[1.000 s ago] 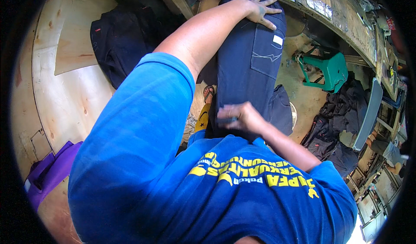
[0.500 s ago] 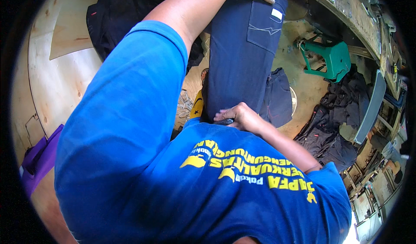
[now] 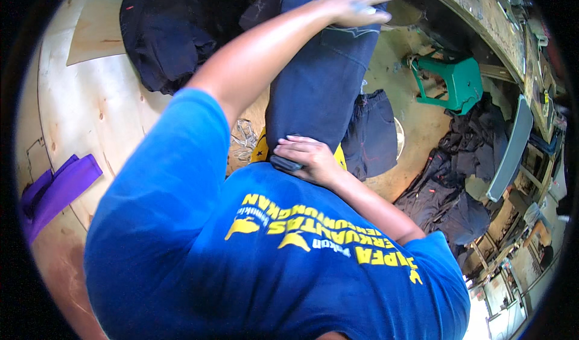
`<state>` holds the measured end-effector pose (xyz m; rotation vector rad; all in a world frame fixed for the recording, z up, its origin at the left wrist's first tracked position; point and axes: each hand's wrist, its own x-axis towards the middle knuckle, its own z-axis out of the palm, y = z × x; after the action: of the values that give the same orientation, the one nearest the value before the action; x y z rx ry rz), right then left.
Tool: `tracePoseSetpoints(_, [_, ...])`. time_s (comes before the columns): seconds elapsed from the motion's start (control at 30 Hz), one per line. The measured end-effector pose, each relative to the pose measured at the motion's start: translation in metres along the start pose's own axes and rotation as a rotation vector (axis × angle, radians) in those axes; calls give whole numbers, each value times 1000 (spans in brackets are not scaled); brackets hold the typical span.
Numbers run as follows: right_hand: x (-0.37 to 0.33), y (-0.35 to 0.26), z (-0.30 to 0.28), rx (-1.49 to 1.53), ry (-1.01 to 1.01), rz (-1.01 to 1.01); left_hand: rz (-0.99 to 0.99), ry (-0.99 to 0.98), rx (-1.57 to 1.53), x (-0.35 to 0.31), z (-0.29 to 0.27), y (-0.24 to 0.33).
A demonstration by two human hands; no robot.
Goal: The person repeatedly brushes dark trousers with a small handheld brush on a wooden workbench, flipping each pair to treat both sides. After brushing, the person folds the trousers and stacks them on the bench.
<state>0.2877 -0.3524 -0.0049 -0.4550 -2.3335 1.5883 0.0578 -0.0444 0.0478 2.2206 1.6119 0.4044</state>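
Dark navy trousers (image 3: 310, 89) stretch away from my lap, with pale stitching near their far end. Over that far end, my left hand (image 3: 357, 7) has its fingers spread, slightly blurred, and holds nothing. Close to my belly, my right hand (image 3: 310, 161) lies on the near end of the trousers. A small dark rounded object (image 3: 286, 164) sits under its fingers and palm; its kind cannot be made out. On both sides of the near end, a bit of yellow cloth with black stars (image 3: 260, 149) shows.
A dark garment pile (image 3: 166, 35) lies at the far left on a pale wooden board (image 3: 90, 98). Purple cloth (image 3: 63, 192) is at left. To the right are dark shorts (image 3: 374, 135), a green plastic stool (image 3: 449, 83), more dark garments (image 3: 452, 189) and a wooden bench edge (image 3: 476, 17).
My left hand has lifted off its hold at the far end, moved nearer and spread its fingers. The trousers and right hand have shifted slightly left in view.
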Motion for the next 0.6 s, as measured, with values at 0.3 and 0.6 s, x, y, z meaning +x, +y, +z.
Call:
tracePoseSetpoints(0.3, [220, 37, -148, -296, 166, -308, -346, -262, 127, 7, 1, -82])
tracePoseSetpoints(0.6, [74, 25, -75, 96, -403, -51, -320, -159, 107, 3, 0, -61])
